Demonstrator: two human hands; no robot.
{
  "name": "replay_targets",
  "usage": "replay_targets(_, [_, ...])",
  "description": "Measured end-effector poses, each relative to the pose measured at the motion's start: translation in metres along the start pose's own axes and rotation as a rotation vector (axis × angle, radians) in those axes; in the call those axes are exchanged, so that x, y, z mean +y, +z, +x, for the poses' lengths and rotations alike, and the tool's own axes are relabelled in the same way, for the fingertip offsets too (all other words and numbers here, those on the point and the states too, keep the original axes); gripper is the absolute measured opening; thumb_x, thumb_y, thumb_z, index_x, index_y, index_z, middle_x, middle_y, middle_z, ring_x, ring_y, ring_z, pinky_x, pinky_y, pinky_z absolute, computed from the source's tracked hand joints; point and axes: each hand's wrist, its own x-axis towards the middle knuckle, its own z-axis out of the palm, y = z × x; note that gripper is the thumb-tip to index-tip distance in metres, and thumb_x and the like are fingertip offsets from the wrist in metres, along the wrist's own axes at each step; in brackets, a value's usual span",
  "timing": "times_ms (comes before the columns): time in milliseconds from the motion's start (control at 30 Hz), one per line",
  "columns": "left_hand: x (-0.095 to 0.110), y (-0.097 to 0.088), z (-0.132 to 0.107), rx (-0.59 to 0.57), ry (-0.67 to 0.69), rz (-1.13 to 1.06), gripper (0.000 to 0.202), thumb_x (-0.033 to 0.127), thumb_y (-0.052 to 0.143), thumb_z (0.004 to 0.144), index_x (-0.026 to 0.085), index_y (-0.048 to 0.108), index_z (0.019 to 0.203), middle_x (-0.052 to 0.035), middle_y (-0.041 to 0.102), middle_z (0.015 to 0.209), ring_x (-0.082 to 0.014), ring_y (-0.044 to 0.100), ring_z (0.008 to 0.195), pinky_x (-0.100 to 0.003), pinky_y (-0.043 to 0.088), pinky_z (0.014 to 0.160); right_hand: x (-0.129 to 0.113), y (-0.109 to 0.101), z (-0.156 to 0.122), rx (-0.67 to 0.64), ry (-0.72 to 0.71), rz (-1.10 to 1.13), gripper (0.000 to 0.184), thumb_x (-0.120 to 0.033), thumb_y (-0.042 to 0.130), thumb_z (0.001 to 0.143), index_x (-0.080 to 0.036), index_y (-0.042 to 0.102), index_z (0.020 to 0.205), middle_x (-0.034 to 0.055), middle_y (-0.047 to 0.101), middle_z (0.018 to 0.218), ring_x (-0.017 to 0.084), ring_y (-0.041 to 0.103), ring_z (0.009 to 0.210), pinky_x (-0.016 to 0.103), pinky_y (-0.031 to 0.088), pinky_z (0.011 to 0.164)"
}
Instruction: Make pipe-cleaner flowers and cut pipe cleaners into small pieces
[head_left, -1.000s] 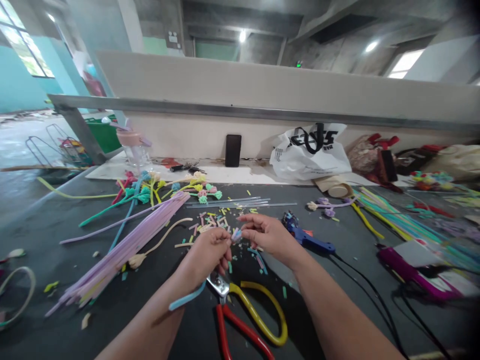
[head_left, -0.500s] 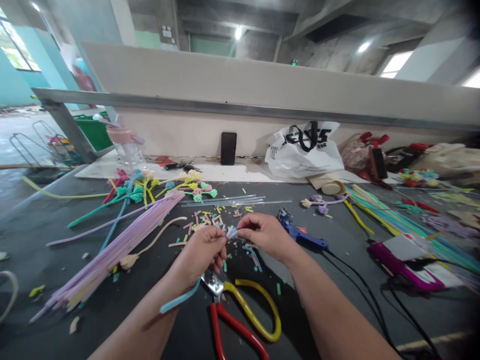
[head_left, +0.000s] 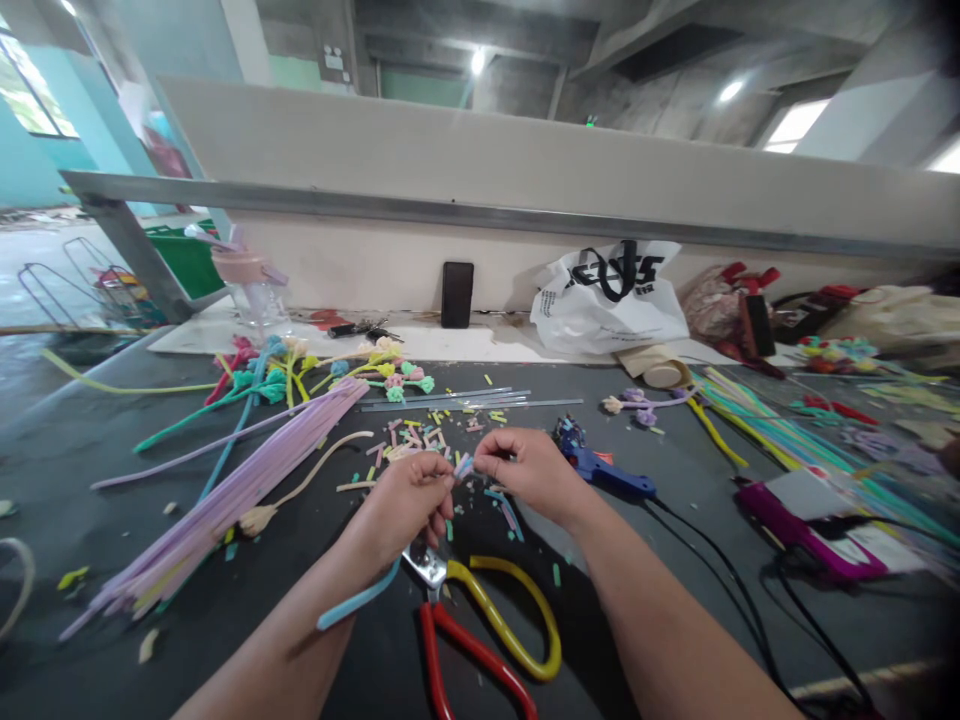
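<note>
My left hand [head_left: 412,490] is closed round a light blue pipe cleaner [head_left: 358,600], whose tail sticks out below the palm toward my wrist. At its upper end, small lilac and blue fuzzy pieces [head_left: 463,466] show between my two hands. My right hand [head_left: 521,470] pinches the blue side of that end with thumb and forefinger. How the pieces are joined is too small to make out. Just below my left hand lie scissors [head_left: 429,566] with one yellow and one red handle, blades partly hidden by the hand. Short cut pipe cleaner bits [head_left: 420,437] are scattered beyond my fingers.
Lilac pipe cleaners [head_left: 247,500] lie bundled at left, below finished fuzzy flowers [head_left: 277,380]. To the right are a blue glue gun [head_left: 607,474] with its cord, a purple box [head_left: 810,535] and more stems [head_left: 795,430]. A phone [head_left: 457,295] leans against the back panel.
Both hands stay almost in place, still pinching the same blue and lilac end. The right fingers have shifted very slightly; the scissors and other things lie as before.
</note>
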Motion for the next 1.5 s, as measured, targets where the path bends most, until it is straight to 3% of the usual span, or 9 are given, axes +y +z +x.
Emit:
replay_targets(767, [-0.003,0.000,0.001,0.021,-0.017,-0.017,0.014,0.029,0.053,0.067,0.017,0.049,0.074,0.0073,0.051,0.044,-0.0061,0.044,0.031,-0.014,0.035,0.029,0.004,0.012,0.000,0.047,0.024,-0.009,0.010,-0.022,0.059,0.070,-0.017,0.064,0.065,-0.0031,0.055,0.055,0.010,0.046,0.054,0.020,0.035,0.052])
replay_targets(1033, [0.001,-0.004,0.001,0.007,-0.065,-0.072,0.020,0.036,0.056,0.068,0.018,0.047,0.070,0.0070,0.052,0.045,-0.0055,0.045,0.031,-0.014,0.034,0.030,0.007,0.004,0.001,0.058,0.034,0.095,0.017,-0.030,0.056,0.074,-0.016,0.065,0.078,-0.0006,0.060,0.064,0.011,0.050,0.058,0.021,0.039,0.056])
replay_targets(1500, [0.005,0.000,-0.001,-0.003,-0.062,-0.123,0.021,0.036,0.057,0.069,0.018,0.046,0.069,0.0062,0.052,0.047,-0.0054,0.044,0.032,-0.014,0.035,0.030,0.011,0.004,0.001,0.068,-0.015,0.198,0.019,-0.027,0.051,0.079,-0.017,0.064,0.088,0.0016,0.063,0.075,0.011,0.050,0.058,0.023,0.040,0.058])
